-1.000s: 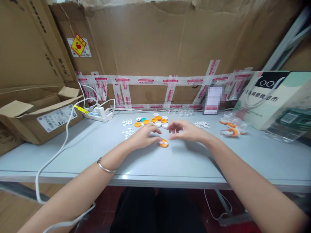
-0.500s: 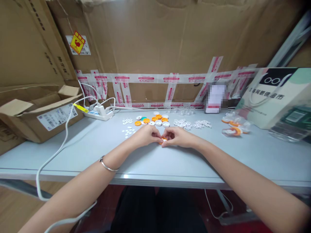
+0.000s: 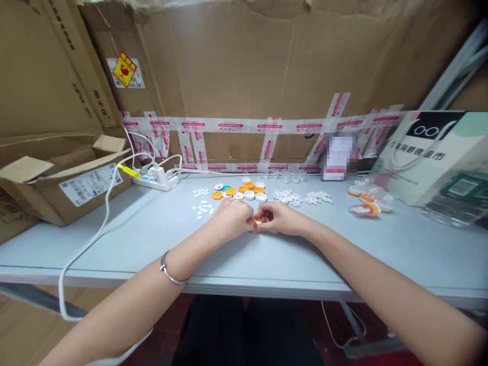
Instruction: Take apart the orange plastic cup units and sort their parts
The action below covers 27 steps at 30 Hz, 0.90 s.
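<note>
Between my two hands, just above the table, is a small orange ring-shaped cap [image 3: 258, 221] with a white part inside it. My left hand [image 3: 234, 219] is closed on its left side, the fingertips curled and partly hidden. My right hand [image 3: 280, 217] pinches the right side between thumb and fingers. Right behind my hands lies a cluster of orange caps [image 3: 255, 190], white caps [image 3: 249, 195] and a teal cap [image 3: 226, 188]. Small white discs [image 3: 205, 209] are scattered left of them. White cut-out pieces [image 3: 287, 196] form heaps to the right.
Clear cups [image 3: 293, 176] stand along the back. Clear domed pieces with orange bases [image 3: 369, 193] lie at right, near a paper bag [image 3: 419, 152] and a plastic bottle [image 3: 455, 195]. A phone [image 3: 337, 157] leans at the back. A power strip [image 3: 156, 181] and an open carton [image 3: 72, 178] are left.
My left hand has turned over the orange cap, its knuckles now covering more of it. My right hand keeps its pinch in nearly the same place.
</note>
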Tool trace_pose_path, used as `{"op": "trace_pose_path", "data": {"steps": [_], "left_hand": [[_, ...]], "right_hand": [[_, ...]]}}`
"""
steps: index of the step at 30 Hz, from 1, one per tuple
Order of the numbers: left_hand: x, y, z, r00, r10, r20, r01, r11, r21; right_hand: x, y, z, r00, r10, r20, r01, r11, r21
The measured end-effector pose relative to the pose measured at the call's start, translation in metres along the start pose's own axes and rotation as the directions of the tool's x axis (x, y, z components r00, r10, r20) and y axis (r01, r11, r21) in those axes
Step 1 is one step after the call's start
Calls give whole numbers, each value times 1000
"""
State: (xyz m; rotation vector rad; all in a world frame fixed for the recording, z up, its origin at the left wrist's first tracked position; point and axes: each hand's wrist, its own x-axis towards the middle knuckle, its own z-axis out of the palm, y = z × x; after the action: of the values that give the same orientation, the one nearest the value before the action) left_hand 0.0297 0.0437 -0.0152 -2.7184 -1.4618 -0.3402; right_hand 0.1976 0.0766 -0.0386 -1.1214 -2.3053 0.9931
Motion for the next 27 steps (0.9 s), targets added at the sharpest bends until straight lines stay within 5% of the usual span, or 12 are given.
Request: {"op": "trace_pose_path", "data": {"steps": [4,9,15,22,25,27], "left_hand": [[1,-1,-2,999,-7,-34,8,999,31],[-10,-39,-17,973,-184,-135,175,981,-80],[-27,-72,-25,912,-406,52,397,908,131],[-25,-62,-29,913,-405,50,390,903,180],[-22,-53,-28,936,-346,-57,351,921,168],[-19,-43,-21,967,-213,-142,225,972,69]], "right_hand": [[-1,-2,0,1000,7,-4,-7,1000,-6],[-3,-3,-1,1000,15,-20,-15,1000,-2],[-4,0,-3,1000,8,-2,-8,1000,16],[-3,-2,-2,1000,8,-28,-7,1000,22],[-2,-1,-2,999,7,-33,-6,1000,24],[-2,0,-1,999,1,-36,0,1000,15]]}}
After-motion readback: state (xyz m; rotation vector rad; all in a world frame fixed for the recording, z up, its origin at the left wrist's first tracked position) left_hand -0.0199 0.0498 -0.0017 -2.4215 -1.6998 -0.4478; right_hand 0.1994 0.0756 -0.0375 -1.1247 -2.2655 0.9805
